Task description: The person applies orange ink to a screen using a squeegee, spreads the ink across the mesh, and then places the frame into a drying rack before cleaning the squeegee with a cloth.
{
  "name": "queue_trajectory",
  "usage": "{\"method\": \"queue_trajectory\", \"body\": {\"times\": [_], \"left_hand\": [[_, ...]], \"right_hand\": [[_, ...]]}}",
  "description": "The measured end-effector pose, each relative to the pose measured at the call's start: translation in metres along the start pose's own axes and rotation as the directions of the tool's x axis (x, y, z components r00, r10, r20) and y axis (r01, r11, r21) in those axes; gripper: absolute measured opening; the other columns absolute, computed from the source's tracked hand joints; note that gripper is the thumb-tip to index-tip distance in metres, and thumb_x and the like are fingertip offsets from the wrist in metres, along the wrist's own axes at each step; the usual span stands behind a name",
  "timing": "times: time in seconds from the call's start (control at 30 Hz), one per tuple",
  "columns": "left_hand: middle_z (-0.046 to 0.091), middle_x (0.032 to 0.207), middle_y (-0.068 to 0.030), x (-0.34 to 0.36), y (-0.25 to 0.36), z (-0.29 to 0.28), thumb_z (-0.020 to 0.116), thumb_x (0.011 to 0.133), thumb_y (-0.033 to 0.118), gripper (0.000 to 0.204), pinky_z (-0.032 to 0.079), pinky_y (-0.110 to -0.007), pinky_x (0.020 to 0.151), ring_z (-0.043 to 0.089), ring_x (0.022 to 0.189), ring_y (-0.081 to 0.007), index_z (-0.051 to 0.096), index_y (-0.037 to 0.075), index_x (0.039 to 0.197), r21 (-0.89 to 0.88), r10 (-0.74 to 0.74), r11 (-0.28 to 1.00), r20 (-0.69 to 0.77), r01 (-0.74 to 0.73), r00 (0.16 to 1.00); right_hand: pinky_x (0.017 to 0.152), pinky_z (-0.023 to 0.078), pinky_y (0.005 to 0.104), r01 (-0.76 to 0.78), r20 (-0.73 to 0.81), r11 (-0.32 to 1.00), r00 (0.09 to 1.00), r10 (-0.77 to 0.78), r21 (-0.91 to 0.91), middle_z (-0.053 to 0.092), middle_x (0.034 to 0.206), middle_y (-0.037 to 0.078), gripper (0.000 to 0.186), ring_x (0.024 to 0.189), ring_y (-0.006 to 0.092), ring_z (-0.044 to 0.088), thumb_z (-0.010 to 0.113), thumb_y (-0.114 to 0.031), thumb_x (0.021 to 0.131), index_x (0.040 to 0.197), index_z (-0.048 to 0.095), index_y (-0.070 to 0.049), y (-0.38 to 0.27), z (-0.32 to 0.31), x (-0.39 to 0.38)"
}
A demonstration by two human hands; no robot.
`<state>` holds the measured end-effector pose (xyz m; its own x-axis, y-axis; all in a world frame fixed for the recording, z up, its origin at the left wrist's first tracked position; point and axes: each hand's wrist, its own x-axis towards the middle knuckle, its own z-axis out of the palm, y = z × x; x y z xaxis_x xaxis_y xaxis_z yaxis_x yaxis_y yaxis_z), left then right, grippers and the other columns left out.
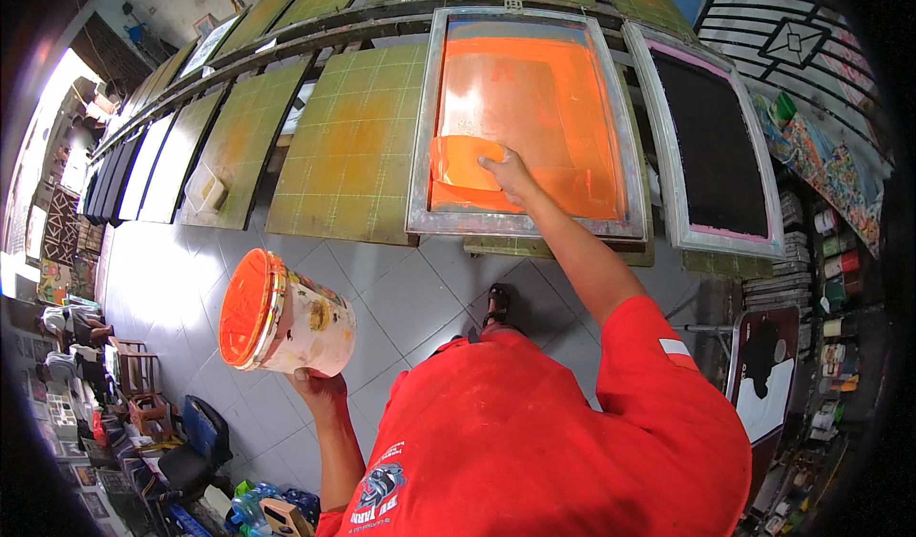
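Note:
My left hand (319,387) is closed under the base of a white plastic bucket (315,325). The bucket tilts to the left, its mouth and inside coated with orange ink (246,308); smears mark its side. My right hand (516,178) grips a flat, orange-covered scraper (466,162) by its right end, thumb on top. Below the scraper is a screen printing frame (420,146) with a grey rim. Orange ink (582,88) spreads over its mesh, thickest along the right side and bottom. The scraper lies over the mesh's lower left; whether it touches is hard to tell.
A second screen frame (768,184) with a black mesh stands to the right. Several green-yellow printing boards (348,146) line the table leftward, one bearing a small pale container (204,191). Below are a tiled floor (391,298) and a chair (200,437).

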<state>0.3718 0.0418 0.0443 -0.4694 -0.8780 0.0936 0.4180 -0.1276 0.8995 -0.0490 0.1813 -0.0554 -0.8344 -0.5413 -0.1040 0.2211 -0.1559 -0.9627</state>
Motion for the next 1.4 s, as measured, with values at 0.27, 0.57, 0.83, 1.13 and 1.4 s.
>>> {"method": "queue_trajectory", "body": {"times": [0.27, 0.57, 0.83, 1.13, 1.4], "left_hand": [[0.037, 0.130, -0.0103, -0.013, 0.005, -0.007, 0.071, 0.065, 0.054, 0.095, 0.037, -0.044, 0.098, 0.041, 0.119, -0.0264, 0.027, 0.005, 0.133, 0.014, 0.054, 0.998, 0.051, -0.054, 0.997], [0.040, 0.127, -0.0104, -0.007, -0.006, 0.001, 0.071, 0.065, 0.055, 0.094, 0.036, -0.039, 0.098, 0.042, 0.117, -0.0238, 0.027, 0.003, 0.130, 0.082, 0.088, 0.992, 0.078, -0.094, 0.993], [0.048, 0.116, -0.0112, 0.023, -0.057, 0.031, 0.076, 0.062, 0.049, 0.088, 0.038, -0.035, 0.092, 0.048, 0.108, -0.0208, 0.036, -0.001, 0.123, 0.209, 0.105, 0.965, 0.246, -0.158, 0.964], [0.051, 0.110, -0.0110, 0.013, -0.049, 0.138, 0.080, 0.056, 0.021, 0.080, 0.042, -0.033, 0.088, 0.051, 0.102, -0.0190, 0.038, -0.001, 0.120, 0.068, 0.203, 0.967, 0.383, -0.247, 0.901], [0.051, 0.112, -0.0115, -0.003, -0.043, 0.178, 0.084, 0.055, 0.038, 0.090, 0.042, -0.033, 0.087, 0.051, 0.103, -0.0196, 0.036, -0.001, 0.121, -0.015, 0.247, 0.963, 0.438, -0.267, 0.864]], "right_hand": [[0.077, 0.048, 0.0287, -0.024, 0.013, 0.999, 1.000, 0.023, 0.039, 0.060, 0.103, 0.010, 0.036, 0.088, 0.0166, 0.058, 0.058, -0.005, 0.082, 0.116, 0.050, 0.004, 0.006, 0.002, -0.018], [0.078, 0.051, 0.0317, -0.093, 0.052, 0.973, 0.995, 0.084, 0.209, 0.059, 0.106, 0.010, 0.034, 0.092, 0.0187, 0.059, 0.058, -0.004, 0.083, 0.115, 0.050, 0.002, -0.013, -0.004, -0.042], [0.082, 0.049, 0.0321, 0.229, -0.002, 0.907, 0.970, -0.245, 0.354, 0.058, 0.106, 0.010, 0.030, 0.097, 0.0190, 0.057, 0.056, -0.003, 0.085, 0.113, 0.049, 0.001, -0.124, 0.026, -0.110], [0.081, 0.046, 0.0277, 0.670, 0.065, 0.624, 0.701, -0.711, -0.401, 0.064, 0.092, 0.009, 0.016, 0.087, 0.0143, 0.059, 0.057, -0.003, 0.084, 0.097, 0.061, 0.004, -0.215, 0.045, -0.212], [0.073, 0.052, 0.0324, 0.746, 0.423, 0.054, 0.434, -0.796, -0.664, 0.066, 0.089, 0.013, 0.022, 0.081, 0.0264, 0.066, 0.060, 0.006, 0.071, 0.090, 0.064, -0.004, -0.239, 0.027, -0.237]]}}
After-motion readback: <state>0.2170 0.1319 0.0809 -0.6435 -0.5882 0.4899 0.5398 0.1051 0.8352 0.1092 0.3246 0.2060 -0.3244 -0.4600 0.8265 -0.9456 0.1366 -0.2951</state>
